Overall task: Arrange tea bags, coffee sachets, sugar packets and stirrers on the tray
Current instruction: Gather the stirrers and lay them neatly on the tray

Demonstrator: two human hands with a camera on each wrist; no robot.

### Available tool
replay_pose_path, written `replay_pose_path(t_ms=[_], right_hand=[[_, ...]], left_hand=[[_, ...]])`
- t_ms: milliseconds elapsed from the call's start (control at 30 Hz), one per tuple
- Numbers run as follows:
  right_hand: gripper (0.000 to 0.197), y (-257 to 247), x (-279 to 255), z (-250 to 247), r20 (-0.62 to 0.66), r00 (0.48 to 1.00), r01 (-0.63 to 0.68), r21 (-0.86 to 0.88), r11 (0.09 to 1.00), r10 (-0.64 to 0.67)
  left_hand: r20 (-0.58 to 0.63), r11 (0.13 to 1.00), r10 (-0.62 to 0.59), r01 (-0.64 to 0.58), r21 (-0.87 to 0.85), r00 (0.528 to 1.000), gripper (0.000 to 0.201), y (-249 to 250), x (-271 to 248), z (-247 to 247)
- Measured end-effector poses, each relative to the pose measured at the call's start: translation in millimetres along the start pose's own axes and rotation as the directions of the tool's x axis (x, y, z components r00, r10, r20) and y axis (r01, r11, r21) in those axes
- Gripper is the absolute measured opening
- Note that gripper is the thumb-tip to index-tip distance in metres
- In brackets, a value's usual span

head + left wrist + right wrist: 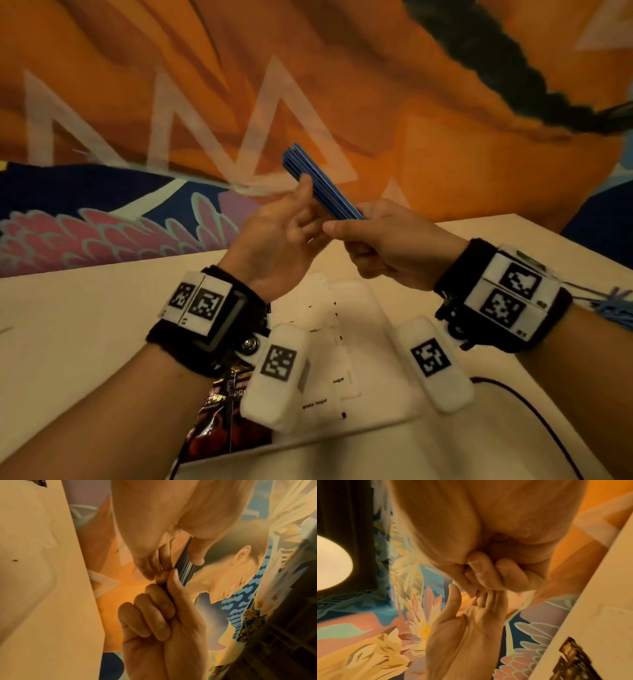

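A bundle of blue stirrers is held up in the air above the white tray, slanting up to the left. My left hand pinches the bundle's middle, thumb on one side and fingers behind. My right hand grips its lower end in a fist. In the left wrist view the stirrers run between my left thumb and fingers into the right hand. White sugar packets lie on the tray, with dark coffee sachets at its left end. No tea bags are in sight.
More blue stirrers lie loose on the pale table behind my right wrist. A black cable curves over the table to the right of the tray. A painted orange wall rises just behind the table's far edge.
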State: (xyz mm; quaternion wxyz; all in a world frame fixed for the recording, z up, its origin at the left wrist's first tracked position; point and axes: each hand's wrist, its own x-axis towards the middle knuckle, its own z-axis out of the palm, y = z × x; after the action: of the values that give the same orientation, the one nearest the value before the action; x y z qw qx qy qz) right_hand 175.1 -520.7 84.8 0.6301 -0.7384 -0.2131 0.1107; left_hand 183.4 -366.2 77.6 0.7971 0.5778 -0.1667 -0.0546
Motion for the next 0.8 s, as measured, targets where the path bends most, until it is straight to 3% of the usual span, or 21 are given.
replay_pose_path(t_ms=[133,233,333,433,500,567,667,733,800], right_hand=[[0.005,18.4,-0.6,2.6,-0.004,0.991,-0.136,0.013,0.991,0.136],[0.008,34.0,1.8,7.1,-0.022,0.978,-0.207,0.012,0.978,0.207],[0.011,45.8,3.8,2.2,-0.044,0.961,-0.274,-0.08,0.958,0.272],[0.044,56.5,4.8,-20.1,-0.077,0.929,-0.371,-0.246,0.896,0.363],[0.053,65.7,4.7,-41.6,-0.163,0.91,-0.414,-0.338,0.845,0.381],[0.052,76.2,4.1,-62.1,-0.247,0.89,-0.455,-0.485,0.747,0.382],[0.05,91.3,3.0,-81.6,-0.271,0.849,-0.495,-0.709,0.503,0.454],[0.042,95.3,2.4,-84.7,-0.255,0.832,-0.45,-0.83,0.329,0.493],[0.043,99.1,2.5,-85.8,-0.243,0.824,-0.395,-0.894,0.211,0.512]], left_hand=[[-0.077,0.995,-0.102,0.1,-0.022,0.992,0.032,-12.7,3.9,6.3],[-0.132,0.969,-0.243,0.246,0.007,0.961,0.014,-19.7,14.7,13.0],[-0.216,0.921,-0.372,0.389,0.039,0.903,0.011,-28.0,34.1,16.4],[-0.303,0.858,-0.484,0.514,0.021,0.821,0.016,-40.5,55.6,13.7],[-0.352,0.804,-0.537,0.591,0.061,0.767,0.018,-53.9,65.8,9.8],[-0.391,0.733,-0.583,0.668,0.125,0.712,0.021,-69.3,71.3,6.1],[-0.436,0.609,-0.636,0.761,0.224,0.637,0.01,-88.3,78.5,8.8],[-0.443,0.546,-0.663,0.794,0.267,0.604,0.01,-99.3,83.4,11.1],[-0.453,0.499,-0.68,0.817,0.29,0.576,0.008,-109.4,86.2,14.7]])
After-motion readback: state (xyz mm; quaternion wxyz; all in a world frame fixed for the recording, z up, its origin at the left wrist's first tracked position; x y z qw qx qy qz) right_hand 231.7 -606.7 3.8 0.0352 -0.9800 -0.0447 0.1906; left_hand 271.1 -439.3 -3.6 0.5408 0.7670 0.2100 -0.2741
